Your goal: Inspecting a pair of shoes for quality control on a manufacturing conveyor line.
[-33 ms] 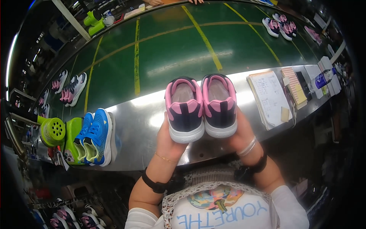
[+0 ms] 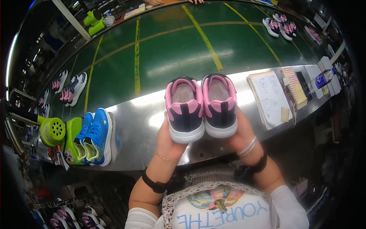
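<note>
My left hand is closed around the outer side of a navy and pink sneaker with a white sole. A matching sneaker sits in my right hand, which grips it from its outer side. The two shoes are held side by side above the metal table edge, heels toward me and openings up. Pink lining and pale insoles show inside them. Most of my fingers are hidden behind and under the shoes.
A pair of blue sneakers leans by a lime-green device at left. Beyond lies a green belt with more sneakers. Right are a notepad, a spiral notebook and a bottle. Another person's hand shows at the far edge.
</note>
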Tool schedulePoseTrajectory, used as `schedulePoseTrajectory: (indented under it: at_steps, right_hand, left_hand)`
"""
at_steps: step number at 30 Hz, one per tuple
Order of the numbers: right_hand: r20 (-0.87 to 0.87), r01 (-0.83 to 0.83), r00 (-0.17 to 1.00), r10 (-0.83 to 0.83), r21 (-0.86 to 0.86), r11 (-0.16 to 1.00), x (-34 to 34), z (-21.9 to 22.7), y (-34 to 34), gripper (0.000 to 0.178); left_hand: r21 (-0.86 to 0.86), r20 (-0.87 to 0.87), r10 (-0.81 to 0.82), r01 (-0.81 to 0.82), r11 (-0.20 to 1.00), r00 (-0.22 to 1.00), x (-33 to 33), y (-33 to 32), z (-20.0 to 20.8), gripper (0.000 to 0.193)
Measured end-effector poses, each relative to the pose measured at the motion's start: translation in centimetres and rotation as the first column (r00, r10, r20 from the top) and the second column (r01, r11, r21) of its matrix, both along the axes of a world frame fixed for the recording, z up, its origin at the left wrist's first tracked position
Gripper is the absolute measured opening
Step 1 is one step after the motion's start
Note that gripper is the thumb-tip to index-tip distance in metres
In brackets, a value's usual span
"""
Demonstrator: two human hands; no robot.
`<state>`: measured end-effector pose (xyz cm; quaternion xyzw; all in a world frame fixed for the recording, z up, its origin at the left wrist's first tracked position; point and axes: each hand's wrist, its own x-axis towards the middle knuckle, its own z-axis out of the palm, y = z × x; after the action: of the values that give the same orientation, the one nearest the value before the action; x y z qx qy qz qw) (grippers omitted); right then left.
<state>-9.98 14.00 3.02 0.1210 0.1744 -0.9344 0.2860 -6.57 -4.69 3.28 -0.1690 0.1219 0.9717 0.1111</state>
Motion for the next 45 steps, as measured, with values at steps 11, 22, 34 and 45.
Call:
schedulePoseTrajectory:
  at_steps: [11, 22, 34, 45]
  right_hand:
    - [0.024, -0.019, 1.0, 0.019, -0.001, 1.0, 0.0, -0.2, -0.2, 0.04]
    - [0.023, -0.038, 0.999, 0.04, -0.06, 0.997, 0.2, -0.4, 0.0, 0.042]
    - [0.015, -0.015, 1.0, 0.015, 0.006, 1.0, 0.3, 0.1, -0.4, 0.039]
    - [-0.126, 0.031, 0.992, 0.015, 0.356, 0.934, -0.9, -1.7, 1.1, 0.038]
  left_hand:
    - [-0.056, -0.03, -0.004, 0.002, 0.998, 1.0, 0.4, 0.0, 0.1, 0.046]
    - [-0.105, 0.039, 0.006, -0.002, 0.994, 0.999, 0.5, 0.0, 0.1, 0.045]
    - [-0.037, 0.001, 0.02, -0.02, 0.999, 1.0, 0.4, 0.0, 0.4, 0.04]
    - [-0.513, -0.069, 0.084, -0.108, 0.852, 0.994, -0.4, -1.1, -1.3, 0.033]
